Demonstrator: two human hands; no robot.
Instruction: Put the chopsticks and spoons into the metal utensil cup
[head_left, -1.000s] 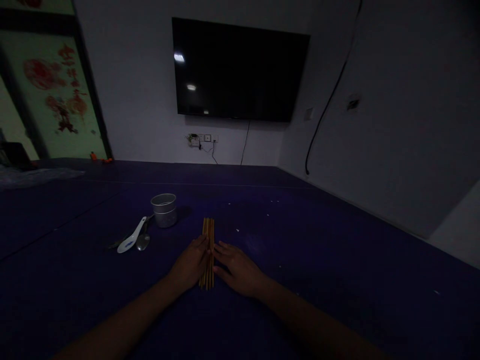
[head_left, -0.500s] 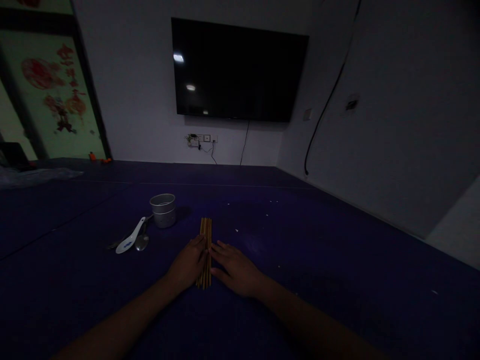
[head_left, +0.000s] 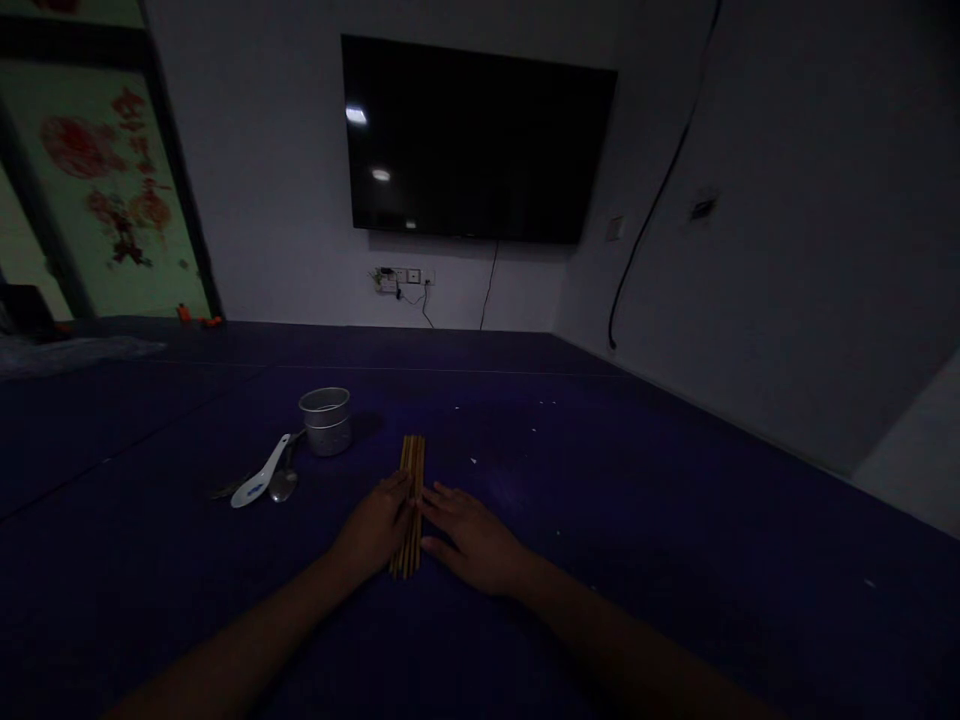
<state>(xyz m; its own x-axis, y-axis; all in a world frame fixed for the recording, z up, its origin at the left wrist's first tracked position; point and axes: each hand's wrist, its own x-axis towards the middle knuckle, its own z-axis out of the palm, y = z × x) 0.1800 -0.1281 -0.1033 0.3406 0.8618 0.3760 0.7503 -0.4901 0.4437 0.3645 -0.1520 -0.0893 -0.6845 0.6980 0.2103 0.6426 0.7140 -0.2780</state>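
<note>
A bundle of brown chopsticks (head_left: 413, 455) lies lengthwise in front of me on the dark blue surface (head_left: 675, 480). My left hand (head_left: 379, 525) is curled against the bundle's left side, its fingers over the sticks and gripping them. From the right, my right hand (head_left: 472, 535) touches the sticks with its fingertips, fingers stretched out and thumb apart. The middle of the bundle is partly hidden by my fingers. To the left are a white soup spoon (head_left: 259, 483), a metal spoon (head_left: 283, 485) and a grey metal cup (head_left: 328, 425).
A dark fork-like utensil (head_left: 229, 490) lies partly under the white spoon. Small white scraps (head_left: 473, 461) dot the surface. Clear plastic sheeting (head_left: 75, 350) lies at the far left. A television (head_left: 480, 140) hangs on the wall, and a black cable (head_left: 652, 220) runs down at the right.
The near ends of the chopsticks have shifted slightly left, so the bundle slants a little more. Both hands stay at its sides. The view has turned very slightly.
</note>
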